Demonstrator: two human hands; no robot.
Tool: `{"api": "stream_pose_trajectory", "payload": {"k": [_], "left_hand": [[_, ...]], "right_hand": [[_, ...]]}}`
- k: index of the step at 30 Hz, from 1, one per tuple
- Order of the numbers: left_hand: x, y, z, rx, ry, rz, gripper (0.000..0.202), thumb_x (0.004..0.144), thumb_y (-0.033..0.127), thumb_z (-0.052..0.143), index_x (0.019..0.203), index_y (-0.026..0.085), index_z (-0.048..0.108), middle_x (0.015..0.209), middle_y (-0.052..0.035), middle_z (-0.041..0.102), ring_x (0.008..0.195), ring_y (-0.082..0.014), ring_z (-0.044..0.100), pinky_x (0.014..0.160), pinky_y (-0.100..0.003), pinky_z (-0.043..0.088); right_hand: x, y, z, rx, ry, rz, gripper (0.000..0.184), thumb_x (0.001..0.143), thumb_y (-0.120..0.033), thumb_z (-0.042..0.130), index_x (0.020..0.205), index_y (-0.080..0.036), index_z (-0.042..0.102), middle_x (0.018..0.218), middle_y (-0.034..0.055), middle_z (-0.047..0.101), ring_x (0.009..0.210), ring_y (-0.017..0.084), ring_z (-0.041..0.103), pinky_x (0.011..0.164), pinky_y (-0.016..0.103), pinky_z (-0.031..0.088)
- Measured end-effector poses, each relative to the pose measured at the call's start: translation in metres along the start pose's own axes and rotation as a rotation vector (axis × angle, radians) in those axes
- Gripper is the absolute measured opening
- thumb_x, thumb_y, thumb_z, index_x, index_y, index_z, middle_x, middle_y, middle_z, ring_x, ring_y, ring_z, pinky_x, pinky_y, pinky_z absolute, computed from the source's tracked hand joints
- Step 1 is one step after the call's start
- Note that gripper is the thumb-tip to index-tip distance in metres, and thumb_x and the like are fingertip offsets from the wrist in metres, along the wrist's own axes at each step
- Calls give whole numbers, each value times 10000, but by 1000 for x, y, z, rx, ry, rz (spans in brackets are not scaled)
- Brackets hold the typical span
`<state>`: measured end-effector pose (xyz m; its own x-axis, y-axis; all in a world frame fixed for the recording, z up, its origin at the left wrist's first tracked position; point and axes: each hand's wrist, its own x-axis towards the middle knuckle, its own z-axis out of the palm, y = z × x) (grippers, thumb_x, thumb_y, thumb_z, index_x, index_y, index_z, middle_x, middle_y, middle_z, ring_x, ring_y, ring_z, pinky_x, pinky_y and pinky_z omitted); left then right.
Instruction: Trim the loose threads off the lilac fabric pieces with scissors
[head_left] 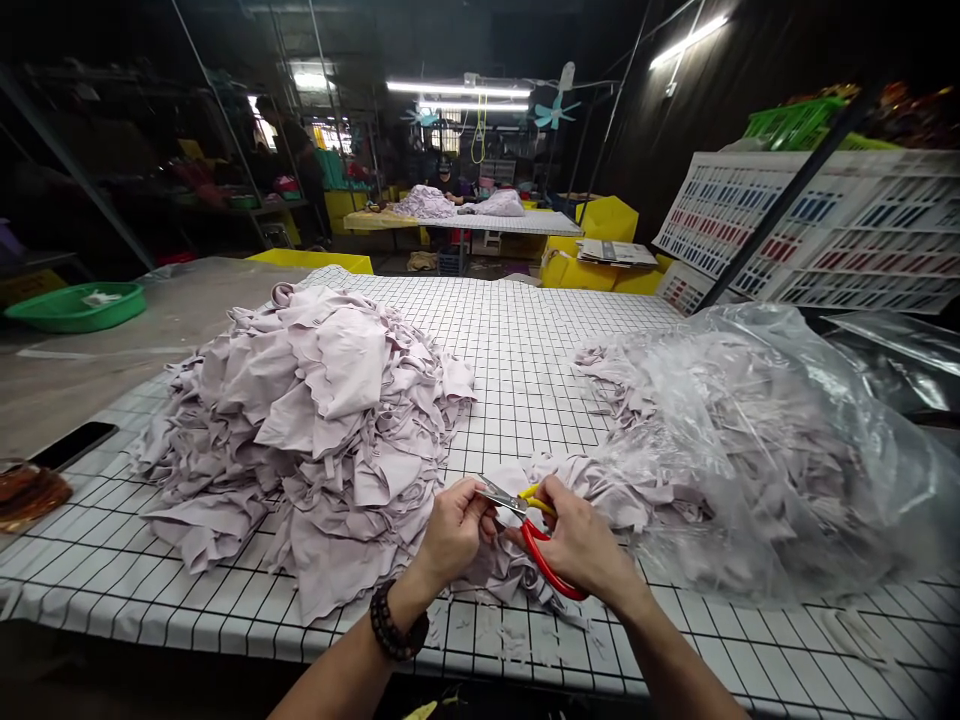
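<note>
My right hand [581, 545] is closed round red-handled snips [541, 555] with a yellow spring, their metal blades pointing left. My left hand [454, 530], with a dark bead bracelet on its wrist, pinches a piece of pale lilac fabric [501, 572] at the blade tips. Both hands hover over the near edge of a white table with a black grid [525, 380]. A large heap of lilac fabric pieces [315, 420] lies to the left of my hands. To the right, a clear plastic bag [772, 450] holds more lilac pieces that spill toward my hands.
Small fabric trimmings [517, 630] litter the grid near the table's front edge. A black phone [73, 445] and a brown object lie at the left. A green basin [75, 305] sits on the left bench. Colour sample boards [825, 230] lean at the right. A person sits at a far table.
</note>
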<state>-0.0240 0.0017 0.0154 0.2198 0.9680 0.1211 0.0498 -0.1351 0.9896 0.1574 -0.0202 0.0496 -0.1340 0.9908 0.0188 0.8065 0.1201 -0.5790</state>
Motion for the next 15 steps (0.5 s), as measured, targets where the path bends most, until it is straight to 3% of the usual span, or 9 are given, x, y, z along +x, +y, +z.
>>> {"api": "stream_pose_trajectory", "payload": {"k": [15], "left_hand": [[-3,2,0,-76,-28,-72,253,874,352,502,726,153,546,627,2,556,439,-81,527,403,-175,414]], "right_hand": [[-1,5,7,-129,53,-1,273,716,-415,612,761,-237,410,615,-25,544,545,154,476,514,250,258]]}}
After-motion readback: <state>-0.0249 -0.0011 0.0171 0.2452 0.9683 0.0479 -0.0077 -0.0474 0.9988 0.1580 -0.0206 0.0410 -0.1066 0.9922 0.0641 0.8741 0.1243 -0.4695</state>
